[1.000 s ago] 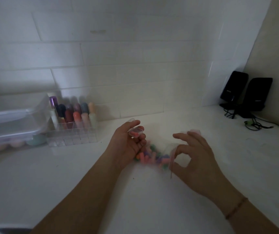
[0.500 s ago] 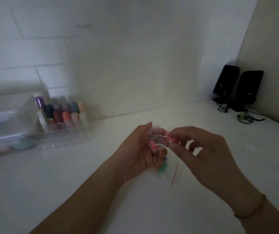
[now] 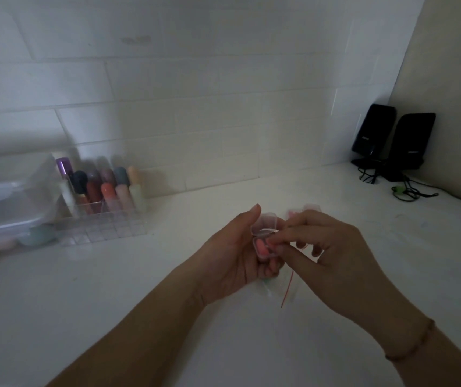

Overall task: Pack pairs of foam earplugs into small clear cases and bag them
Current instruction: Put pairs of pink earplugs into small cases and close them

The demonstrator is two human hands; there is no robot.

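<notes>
My left hand holds a small clear case with its lid flipped up. A pink foam earplug lies inside the case. My right hand pinches a second pink earplug at the case's opening. Under both hands lies a clear zip bag with a red seal line on the white counter; the loose coloured earplugs there are mostly hidden by my hands. Another small clear case shows just behind my right hand.
A clear organiser with several coloured tubes stands at the back left, beside a clear plastic box. Two black speakers with cables sit in the back right corner. The tiled wall runs close behind.
My right hand left the pile of earplugs and came up to the case in my left hand, carrying a pink earplug. Both hands have risen and met over the bag.
</notes>
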